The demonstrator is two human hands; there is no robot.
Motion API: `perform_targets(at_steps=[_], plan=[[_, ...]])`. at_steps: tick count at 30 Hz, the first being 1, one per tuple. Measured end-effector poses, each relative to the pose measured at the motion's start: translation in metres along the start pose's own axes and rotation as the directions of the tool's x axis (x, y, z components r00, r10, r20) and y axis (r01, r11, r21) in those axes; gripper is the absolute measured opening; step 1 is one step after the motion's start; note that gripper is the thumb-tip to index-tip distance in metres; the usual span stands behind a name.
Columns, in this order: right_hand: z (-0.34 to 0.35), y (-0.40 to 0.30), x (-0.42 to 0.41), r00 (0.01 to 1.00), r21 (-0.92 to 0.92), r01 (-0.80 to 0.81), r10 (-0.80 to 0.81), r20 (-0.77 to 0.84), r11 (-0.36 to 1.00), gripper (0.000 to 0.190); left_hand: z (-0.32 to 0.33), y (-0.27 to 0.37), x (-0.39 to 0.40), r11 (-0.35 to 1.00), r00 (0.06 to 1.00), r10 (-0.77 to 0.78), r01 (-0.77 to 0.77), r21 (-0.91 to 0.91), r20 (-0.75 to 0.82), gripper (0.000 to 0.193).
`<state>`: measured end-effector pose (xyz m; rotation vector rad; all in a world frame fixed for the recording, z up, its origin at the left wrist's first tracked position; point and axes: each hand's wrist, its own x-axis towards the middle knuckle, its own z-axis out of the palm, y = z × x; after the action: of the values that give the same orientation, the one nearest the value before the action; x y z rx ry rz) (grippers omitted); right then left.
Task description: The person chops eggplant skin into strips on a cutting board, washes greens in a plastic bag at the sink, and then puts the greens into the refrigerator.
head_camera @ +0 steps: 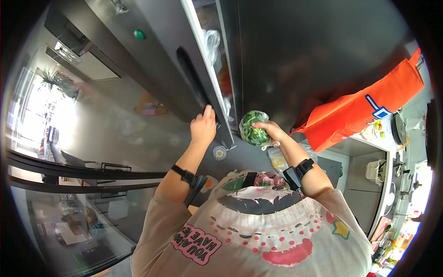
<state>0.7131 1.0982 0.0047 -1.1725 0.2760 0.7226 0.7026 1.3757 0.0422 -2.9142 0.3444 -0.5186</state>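
Note:
My left hand (pixel 203 127) has its fingers curled at the lower end of a long black handle (pixel 190 74) on a grey refrigerator door (pixel 162 45). The door stands partly open. Through the gap, a clear plastic bag (pixel 211 46) and other blurred items show inside. Just right of the gap, my right hand (pixel 271 131) grips a clear plastic bag of leafy greens (pixel 255 128), thumb on top. Part of that bag is hidden by the hand. Both wrists wear black strapped devices.
A bright orange-red cloth item (pixel 353 110) hangs by the dark panel (pixel 311 45) at right. Below my right forearm lies another clear plastic bag (pixel 278 159) with yellowish contents. A kitchen counter (pixel 387 149) runs along the right. Dark-framed glass (pixel 86 180) stands at left.

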Motion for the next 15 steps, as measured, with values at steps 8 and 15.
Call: perform_targets(at_steps=[8,15], plan=[[0.045,-0.003,0.032,0.997,-0.025,-0.082,0.082,0.005,0.996,0.05,-0.008,-0.06,-0.098,0.961,0.963,-0.245,0.226,-0.158,-0.115,0.026],[0.081,0.016,0.057,0.992,-0.027,-0.128,0.128,-0.001,0.991,0.05,-0.003,-0.121,-0.145,0.831,0.847,-0.507,0.43,-0.354,-0.161,0.023]])
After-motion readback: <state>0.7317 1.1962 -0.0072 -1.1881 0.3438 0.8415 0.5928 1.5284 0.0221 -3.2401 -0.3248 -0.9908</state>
